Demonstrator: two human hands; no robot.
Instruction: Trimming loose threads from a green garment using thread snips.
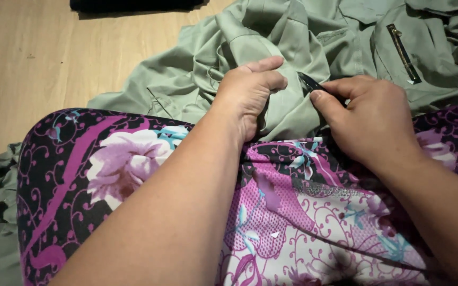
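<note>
Fabric is the worry here: the crumpled sage-green cotton garment (271, 63) lies bunched across the person's lap and spills onto the pale wooden floor (38, 63). The left hand (250, 92) is closed, pinching a fold of that cloth between thumb and curled fingers. The right hand (369, 119) is closed round a small dark slim tool (309, 82), whose tip pokes out just beside the left thumb, touching the green cloth. With the tip so near the left fingers, a slip could prick them, and a loose pinch could let the fold slide so the tool snags the wrong layer. The brass zipper (403, 53) lies well apart, upper right.
</note>
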